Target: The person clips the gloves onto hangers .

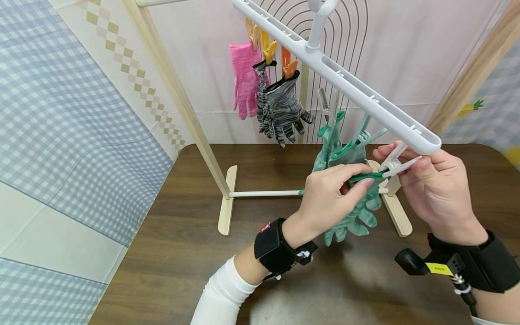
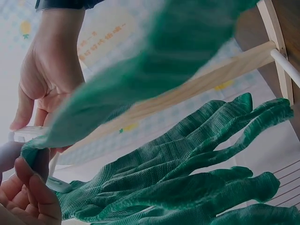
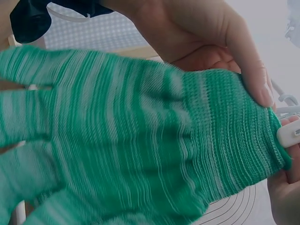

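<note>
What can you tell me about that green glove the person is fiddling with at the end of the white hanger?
The green glove is a knitted one, green streaked with paler stripes, with a ribbed darker cuff. It hangs limp, fingers pointing down above the brown table, in front of another green glove on the same rack. The left hand pinches its cuff and holds it up to a white clip at the end of the white hanger bar, which the right hand grips.

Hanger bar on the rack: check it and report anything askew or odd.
The white hanger bar runs at a slant, its near end low by the right hand. That hand pinches a white clip while the left hand holds a green glove cuff to it. Nothing looks damaged.
</note>
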`<state>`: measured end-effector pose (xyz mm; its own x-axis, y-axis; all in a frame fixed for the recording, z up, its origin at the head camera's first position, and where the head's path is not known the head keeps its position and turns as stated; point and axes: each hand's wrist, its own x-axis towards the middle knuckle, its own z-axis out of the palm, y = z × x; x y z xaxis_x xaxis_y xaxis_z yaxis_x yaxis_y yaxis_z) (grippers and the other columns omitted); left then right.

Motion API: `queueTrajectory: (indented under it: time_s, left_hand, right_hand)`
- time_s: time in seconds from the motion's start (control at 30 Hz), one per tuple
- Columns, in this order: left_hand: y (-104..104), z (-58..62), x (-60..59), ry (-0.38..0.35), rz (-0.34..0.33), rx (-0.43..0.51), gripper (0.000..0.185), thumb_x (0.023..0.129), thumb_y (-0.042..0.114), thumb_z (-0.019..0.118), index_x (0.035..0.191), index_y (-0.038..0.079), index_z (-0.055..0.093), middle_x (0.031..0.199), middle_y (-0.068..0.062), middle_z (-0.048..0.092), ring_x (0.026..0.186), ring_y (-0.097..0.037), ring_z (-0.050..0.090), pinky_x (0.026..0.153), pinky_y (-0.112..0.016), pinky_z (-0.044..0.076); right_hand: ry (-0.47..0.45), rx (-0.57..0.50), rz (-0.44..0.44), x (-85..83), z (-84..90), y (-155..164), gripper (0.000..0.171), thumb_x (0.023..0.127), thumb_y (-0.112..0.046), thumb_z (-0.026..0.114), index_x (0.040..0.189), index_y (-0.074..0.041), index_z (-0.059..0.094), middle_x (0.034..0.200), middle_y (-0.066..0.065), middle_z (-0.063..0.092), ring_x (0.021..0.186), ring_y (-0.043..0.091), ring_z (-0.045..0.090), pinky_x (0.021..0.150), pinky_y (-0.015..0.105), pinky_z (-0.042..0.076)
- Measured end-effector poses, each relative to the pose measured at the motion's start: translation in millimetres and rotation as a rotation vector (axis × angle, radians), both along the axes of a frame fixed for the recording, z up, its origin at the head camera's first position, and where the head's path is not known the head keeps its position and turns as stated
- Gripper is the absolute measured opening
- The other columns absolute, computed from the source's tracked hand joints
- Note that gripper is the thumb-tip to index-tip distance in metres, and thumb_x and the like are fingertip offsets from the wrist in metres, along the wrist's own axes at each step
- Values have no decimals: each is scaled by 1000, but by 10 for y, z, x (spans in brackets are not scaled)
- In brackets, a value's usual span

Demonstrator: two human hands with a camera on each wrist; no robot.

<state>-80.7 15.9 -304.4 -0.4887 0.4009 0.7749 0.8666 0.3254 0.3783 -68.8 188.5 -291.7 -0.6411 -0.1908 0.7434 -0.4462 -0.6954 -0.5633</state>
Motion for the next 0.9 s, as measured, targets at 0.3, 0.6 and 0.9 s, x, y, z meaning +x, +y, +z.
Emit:
queueTrajectory:
  time_s: [0.3,0.6,0.9]
  left_hand:
    - [27,47,-4,-3,-37,62,19,85,17,58,100,9,66,81,3,64,58,2,43,54,-3,30]
    - [57,57,-23,20,-26,41,18,85,18,58,99,9,66,80,4,65,60,2,45,57,-2,31]
    - [77,38,-39,7,-22,47,19,85,17,58,100,9,65,79,4,63,59,2,45,56,-2,32]
  right_hand:
    - [-10,-14,-4,-5,6,-8,33,86,3,47,111,23,45,104,33,56,107,39,50,90,37,41]
    - [-33,-42,46,-22,-11,32,32,88,5,44,115,23,42,108,33,54,107,39,51,92,38,41]
    - [3,-60,81,-61,-16,53,32,88,7,39,114,25,41,107,38,52,106,42,50,91,41,41]
